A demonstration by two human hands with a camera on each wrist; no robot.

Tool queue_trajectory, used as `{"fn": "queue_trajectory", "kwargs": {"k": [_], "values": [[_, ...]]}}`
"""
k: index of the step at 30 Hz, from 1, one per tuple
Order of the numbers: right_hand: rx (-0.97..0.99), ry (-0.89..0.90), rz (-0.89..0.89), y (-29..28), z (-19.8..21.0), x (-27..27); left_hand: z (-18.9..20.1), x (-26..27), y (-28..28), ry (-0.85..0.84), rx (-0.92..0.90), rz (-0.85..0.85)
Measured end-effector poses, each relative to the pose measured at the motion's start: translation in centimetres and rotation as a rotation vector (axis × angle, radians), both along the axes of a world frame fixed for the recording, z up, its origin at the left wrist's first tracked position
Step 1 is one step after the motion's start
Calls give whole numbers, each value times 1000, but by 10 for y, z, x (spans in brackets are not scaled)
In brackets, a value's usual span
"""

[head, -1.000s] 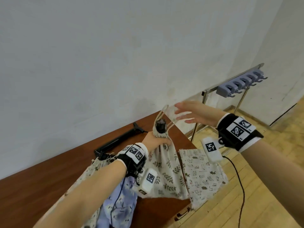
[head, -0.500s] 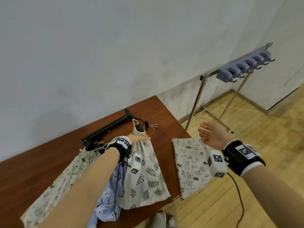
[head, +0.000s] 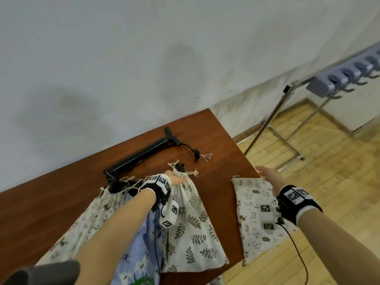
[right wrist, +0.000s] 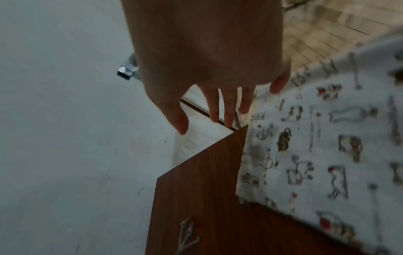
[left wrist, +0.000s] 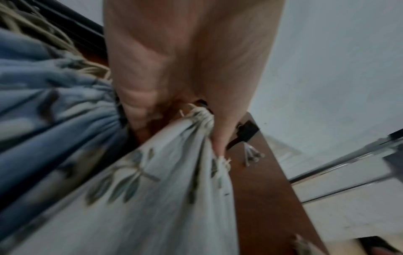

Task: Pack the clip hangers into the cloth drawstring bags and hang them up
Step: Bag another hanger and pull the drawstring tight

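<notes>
Right hand with fingers spread and straight, hanging above the far corner of a reddish-brown wooden table, holding nothing. To the right, a flat cloth drawstring bag printed with small animals, overhanging the table edge. Near, at the bottom, a few metal-tipped cords. Beyond: white wall, plank floor and a chrome rack foot.
</notes>
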State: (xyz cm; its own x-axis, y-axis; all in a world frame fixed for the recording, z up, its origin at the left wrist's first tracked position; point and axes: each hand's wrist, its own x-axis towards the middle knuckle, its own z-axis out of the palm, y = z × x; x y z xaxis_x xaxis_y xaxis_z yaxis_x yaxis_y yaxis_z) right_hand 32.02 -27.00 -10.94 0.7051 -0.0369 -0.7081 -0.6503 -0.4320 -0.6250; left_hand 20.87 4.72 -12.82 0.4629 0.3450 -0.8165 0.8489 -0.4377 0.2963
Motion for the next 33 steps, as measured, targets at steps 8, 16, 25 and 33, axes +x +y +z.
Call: {"fn": "queue_trajectory", "kwargs": {"k": [8, 16, 25, 33], "values": [[-502, -19, 577, 7, -26, 11, 21, 25, 100, -168, 478, -14], [-898, -163, 639, 16, -49, 6, -36, 8, 163, -27, 589, -306], [-996, -374, 967, 32, -38, 0, -58, 24, 171, -121, 521, -416], [-382, -551, 542, 67, 17, 0, -33, 30, 155, -196, 518, -481]]}}
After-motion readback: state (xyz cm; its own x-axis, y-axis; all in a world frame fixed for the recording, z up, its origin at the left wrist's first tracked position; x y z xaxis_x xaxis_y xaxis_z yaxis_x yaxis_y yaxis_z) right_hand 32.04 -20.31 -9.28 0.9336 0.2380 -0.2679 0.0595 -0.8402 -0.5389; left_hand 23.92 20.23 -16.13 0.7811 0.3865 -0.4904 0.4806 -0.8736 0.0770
